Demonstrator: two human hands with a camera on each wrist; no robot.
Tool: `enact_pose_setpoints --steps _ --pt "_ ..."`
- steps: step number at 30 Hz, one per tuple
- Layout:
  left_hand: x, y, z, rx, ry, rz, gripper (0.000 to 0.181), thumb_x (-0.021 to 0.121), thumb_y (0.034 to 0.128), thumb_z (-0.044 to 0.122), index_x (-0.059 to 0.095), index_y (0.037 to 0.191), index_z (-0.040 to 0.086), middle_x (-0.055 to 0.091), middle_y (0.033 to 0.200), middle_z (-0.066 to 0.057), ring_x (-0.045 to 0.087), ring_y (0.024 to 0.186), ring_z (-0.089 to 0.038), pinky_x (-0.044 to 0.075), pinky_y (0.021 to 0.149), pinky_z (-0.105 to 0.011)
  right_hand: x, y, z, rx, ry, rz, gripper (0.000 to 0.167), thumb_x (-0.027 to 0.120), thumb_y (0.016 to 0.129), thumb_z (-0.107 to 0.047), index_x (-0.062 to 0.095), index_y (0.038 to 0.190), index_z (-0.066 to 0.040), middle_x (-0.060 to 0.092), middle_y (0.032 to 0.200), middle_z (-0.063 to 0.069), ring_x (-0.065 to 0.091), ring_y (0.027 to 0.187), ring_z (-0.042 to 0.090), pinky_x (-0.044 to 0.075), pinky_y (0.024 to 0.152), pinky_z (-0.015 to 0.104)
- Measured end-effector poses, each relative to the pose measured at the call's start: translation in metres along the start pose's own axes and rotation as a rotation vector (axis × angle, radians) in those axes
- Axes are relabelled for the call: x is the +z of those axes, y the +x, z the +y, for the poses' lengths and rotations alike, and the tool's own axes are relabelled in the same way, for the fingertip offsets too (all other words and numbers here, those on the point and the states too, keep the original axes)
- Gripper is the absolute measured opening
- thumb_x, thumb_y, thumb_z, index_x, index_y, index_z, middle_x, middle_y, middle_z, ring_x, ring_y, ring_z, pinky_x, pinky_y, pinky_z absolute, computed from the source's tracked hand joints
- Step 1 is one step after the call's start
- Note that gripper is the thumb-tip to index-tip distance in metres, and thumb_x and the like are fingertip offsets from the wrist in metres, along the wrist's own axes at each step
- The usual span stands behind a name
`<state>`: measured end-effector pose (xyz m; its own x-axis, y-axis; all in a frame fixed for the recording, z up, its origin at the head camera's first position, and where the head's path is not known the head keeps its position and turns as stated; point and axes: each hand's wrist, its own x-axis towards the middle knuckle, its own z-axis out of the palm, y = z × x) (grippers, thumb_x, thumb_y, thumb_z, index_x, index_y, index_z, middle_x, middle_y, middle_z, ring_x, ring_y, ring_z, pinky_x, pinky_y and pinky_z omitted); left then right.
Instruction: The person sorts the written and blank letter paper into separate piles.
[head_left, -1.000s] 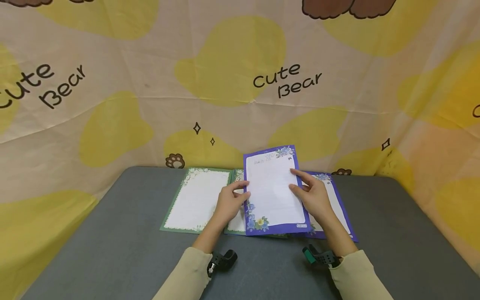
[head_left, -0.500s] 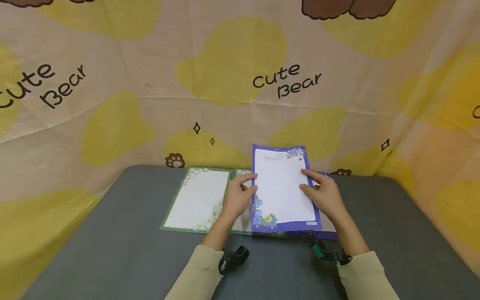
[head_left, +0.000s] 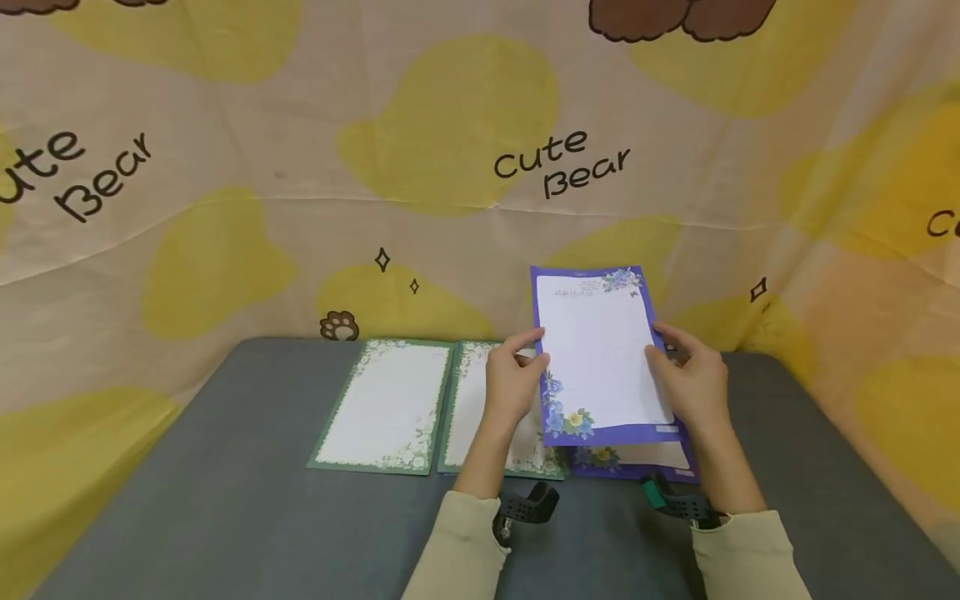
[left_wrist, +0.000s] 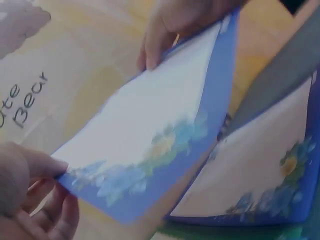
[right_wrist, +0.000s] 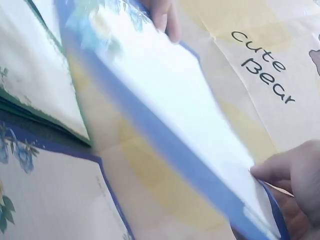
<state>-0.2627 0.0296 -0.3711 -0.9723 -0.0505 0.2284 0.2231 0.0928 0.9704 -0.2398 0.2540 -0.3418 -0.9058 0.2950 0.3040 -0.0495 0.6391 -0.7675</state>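
Observation:
A sheet of stationery paper (head_left: 600,358) with a purple-blue border and blue flowers hangs tilted above the table, held at both side edges. My left hand (head_left: 513,379) pinches its left edge between thumb and fingers; the left wrist view shows the thumb (left_wrist: 47,165) on the front face. At the other edge, my right hand (head_left: 693,379) pinches likewise, with its thumb (right_wrist: 272,165) on the white face in the right wrist view. Below lies another purple-bordered sheet (head_left: 648,454), mostly hidden by the raised one in the head view.
Two green-bordered sheets lie side by side on the grey table (head_left: 225,467): one sheet (head_left: 382,404) at left, the other (head_left: 465,408) partly behind my left forearm. A printed cloth (head_left: 420,125) hangs behind the table. Each wrist wears a black strap device (head_left: 528,504).
Both hands have carried the purple-bordered sheet to the right and upward, off the green sheets. More of the right-hand green sheet shows now. The head view has shifted slightly.

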Motion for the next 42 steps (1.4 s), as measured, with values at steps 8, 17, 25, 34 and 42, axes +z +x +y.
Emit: enact_pose_setpoints --steps 8,17,25,34,42 --pt "0.015 -0.007 -0.002 0.06 0.133 -0.039 0.042 0.066 0.0927 0.001 0.067 0.134 0.009 0.062 0.141 -0.007 0.063 0.08 -0.01 0.05 0.059 -0.018 -0.006 0.001 0.007 -0.03 -0.025 0.068 0.04 0.068 0.095 -0.019 0.067 0.135 -0.01 0.071 0.115 0.022 0.05 0.06 -0.001 0.041 0.048 0.02" --pt "0.028 -0.01 -0.02 0.072 0.102 -0.063 0.047 0.063 0.0912 -0.005 0.064 0.137 0.007 0.06 0.143 -0.01 0.064 0.086 -0.011 0.05 0.062 -0.017 -0.012 0.005 0.016 -0.003 -0.117 0.06 0.041 0.066 0.096 -0.018 0.065 0.136 -0.01 0.05 0.054 0.001 0.047 0.054 0.017 0.035 0.044 0.028" --pt "0.044 -0.017 -0.03 0.139 0.146 -0.018 0.037 0.067 0.0891 -0.005 0.071 0.125 0.003 0.068 0.127 -0.01 0.061 0.082 -0.007 0.05 0.063 -0.014 -0.016 0.007 0.024 -0.025 -0.164 0.031 0.04 0.065 0.095 -0.016 0.066 0.133 -0.004 0.048 0.051 -0.001 0.046 0.053 0.016 0.035 0.045 0.029" --pt "0.046 -0.019 -0.039 0.17 0.412 -0.014 0.036 0.071 0.0879 0.001 0.073 0.124 0.007 0.069 0.128 -0.007 0.067 0.083 -0.011 0.049 0.065 -0.017 -0.002 0.011 0.039 -0.004 -0.177 -0.001 0.04 0.066 0.092 -0.013 0.068 0.13 -0.001 0.05 0.05 0.002 0.048 0.052 0.017 0.036 0.046 0.03" --pt "0.049 -0.022 -0.046 0.145 0.483 -0.065 0.039 0.071 0.0872 0.002 0.072 0.126 0.007 0.069 0.127 -0.006 0.065 0.083 -0.01 0.049 0.066 -0.019 -0.002 0.011 0.057 0.035 -0.229 -0.076 0.042 0.064 0.093 -0.014 0.065 0.131 0.002 0.037 0.049 0.0 0.038 0.048 0.016 0.03 0.045 0.029"
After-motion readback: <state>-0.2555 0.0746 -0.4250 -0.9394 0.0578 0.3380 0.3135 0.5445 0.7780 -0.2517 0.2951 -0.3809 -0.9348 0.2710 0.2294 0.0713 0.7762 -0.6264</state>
